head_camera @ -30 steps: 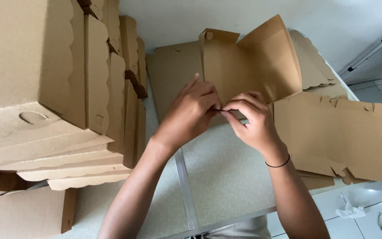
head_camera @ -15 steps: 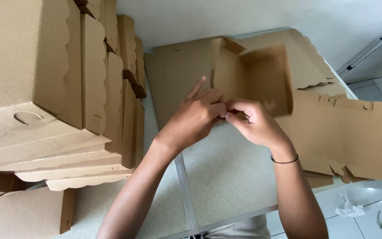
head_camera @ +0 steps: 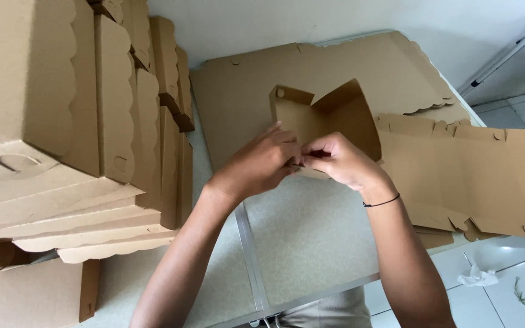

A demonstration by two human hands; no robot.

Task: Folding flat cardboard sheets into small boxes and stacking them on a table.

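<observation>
Box blank [head_camera: 326,118] just behind hands [head_camera: 302,159].

Both forearms are bare from the elbow down, with no sleeves in view. The left hand [head_camera: 262,161] carries no ring, watch or band that can be seen. The right hand [head_camera: 338,159] likewise shows no rings, but a thin black band [head_camera: 381,201], like a cord or hair tie, circles its wrist. At the bottom edge of the view, between the two arms, a strip of grey-beige clothing [head_camera: 329,313] shows at the person's waist.
</observation>
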